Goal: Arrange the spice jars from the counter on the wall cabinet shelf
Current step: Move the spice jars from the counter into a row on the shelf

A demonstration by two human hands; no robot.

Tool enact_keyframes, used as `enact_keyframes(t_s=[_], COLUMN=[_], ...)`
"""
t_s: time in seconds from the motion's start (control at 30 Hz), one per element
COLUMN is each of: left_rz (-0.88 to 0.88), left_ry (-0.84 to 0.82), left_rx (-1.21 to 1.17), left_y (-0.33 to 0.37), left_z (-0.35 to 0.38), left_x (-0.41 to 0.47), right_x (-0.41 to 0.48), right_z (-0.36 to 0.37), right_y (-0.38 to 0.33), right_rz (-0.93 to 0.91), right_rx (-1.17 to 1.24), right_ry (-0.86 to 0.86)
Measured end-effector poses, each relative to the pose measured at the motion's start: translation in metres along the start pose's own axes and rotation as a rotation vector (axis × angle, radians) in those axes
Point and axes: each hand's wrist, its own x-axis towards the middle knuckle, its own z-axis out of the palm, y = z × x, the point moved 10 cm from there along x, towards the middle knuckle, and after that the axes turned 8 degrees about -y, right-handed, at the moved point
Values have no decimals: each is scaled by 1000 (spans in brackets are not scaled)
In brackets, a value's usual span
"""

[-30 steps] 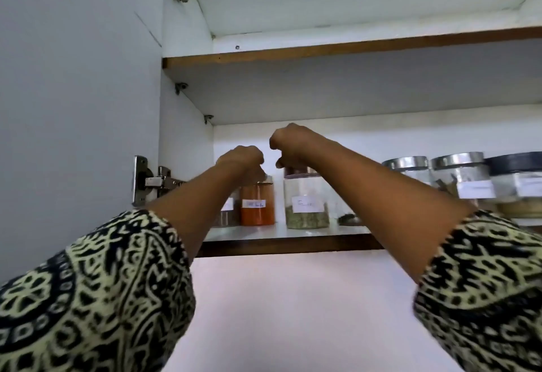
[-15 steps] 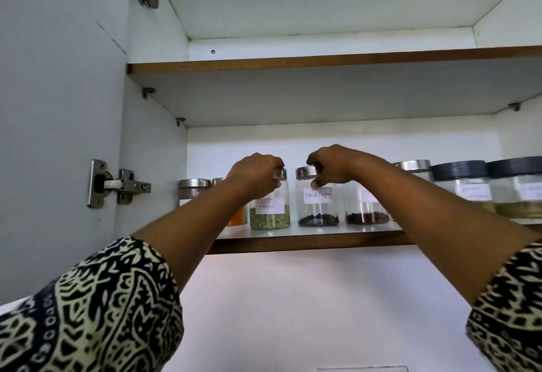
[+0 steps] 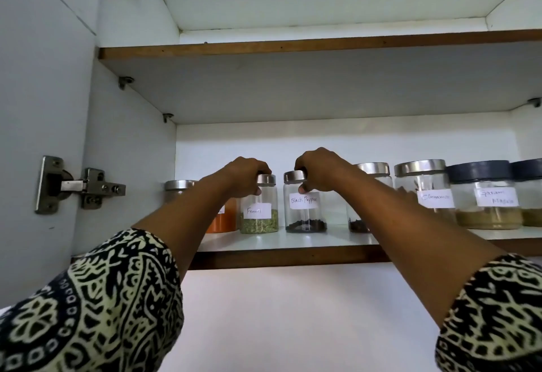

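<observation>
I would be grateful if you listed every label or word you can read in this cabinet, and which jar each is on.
"Fennel": label on the green-seed jar.
"Black Pepper": label on the peppercorn jar.
"Cinnamon": label on the wide steel-lidded jar.
"Garam", with a second line too blurred to read: label on the dark-lidded jar.
Orange-powder jar: its label is mostly hidden, so it is unreadable.

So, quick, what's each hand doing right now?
Left hand: holds the Fennel jar near its lid.
Right hand: holds the Black Pepper jar.
</observation>
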Motion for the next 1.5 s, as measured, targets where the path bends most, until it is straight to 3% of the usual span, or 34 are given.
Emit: enact_keyframes(t_s=[0.6, 1.13, 1.3, 1.5], left_rz=[-45, -79, -58, 87], left_ry=[15, -4, -24, 131], left_rx=[50, -2, -47, -152], left_y=[-28, -31, -10, 73], left_z=[27, 39, 26, -19], left_x=[45, 36, 16, -9], right_x=[69, 55, 22, -48], right_z=[29, 32, 13, -41], right_y=[-5, -16, -21, 25], right_rz=[45, 14, -37, -31], right_rx=[-154, -91, 24, 5], right_ry=[-111, -92, 70, 232])
